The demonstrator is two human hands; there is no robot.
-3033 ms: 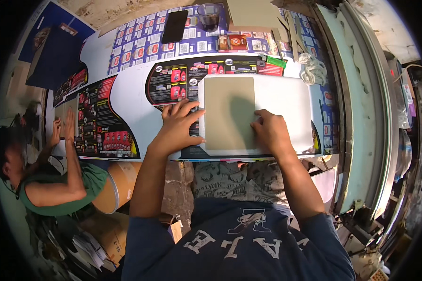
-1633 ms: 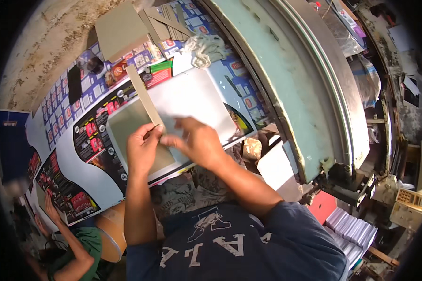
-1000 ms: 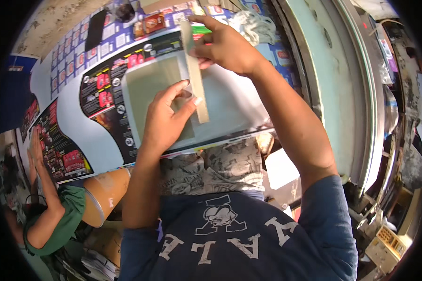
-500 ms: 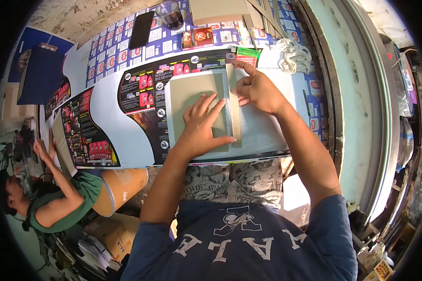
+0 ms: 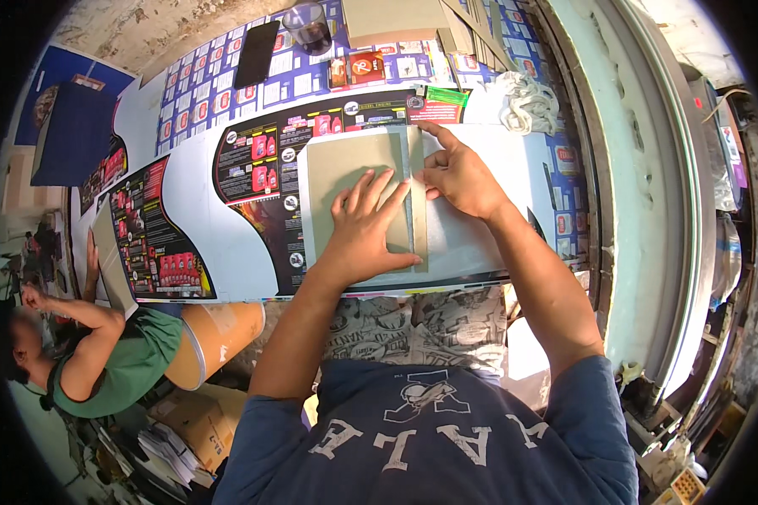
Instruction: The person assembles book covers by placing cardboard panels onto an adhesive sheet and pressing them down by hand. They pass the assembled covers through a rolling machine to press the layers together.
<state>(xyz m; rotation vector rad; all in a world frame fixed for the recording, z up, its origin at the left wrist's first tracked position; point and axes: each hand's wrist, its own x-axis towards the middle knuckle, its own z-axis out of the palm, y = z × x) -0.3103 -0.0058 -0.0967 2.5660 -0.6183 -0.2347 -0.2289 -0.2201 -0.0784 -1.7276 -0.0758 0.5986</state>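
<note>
A grey-green cardboard panel (image 5: 337, 168) lies on a white sheet (image 5: 480, 244) on the worktable. A narrow cardboard strip (image 5: 417, 198) lies along the panel's right edge. My left hand (image 5: 366, 227) rests flat on the panel, fingers spread, its fingertips near the strip. My right hand (image 5: 459, 172) presses its fingers against the strip's upper part from the right. Neither hand grips anything.
Printed curved sheets (image 5: 253, 177) cover the table to the left. At the back lie a dark phone (image 5: 254, 53), a glass cup (image 5: 309, 23), a cardboard stack (image 5: 396, 18) and a white cloth (image 5: 526, 101). Another person (image 5: 84, 353) works at the lower left beside a brown drum (image 5: 215, 337).
My right hand brought the narrow strip down from the back and laid it along the panel's right edge. My left hand stayed flat on the panel.
</note>
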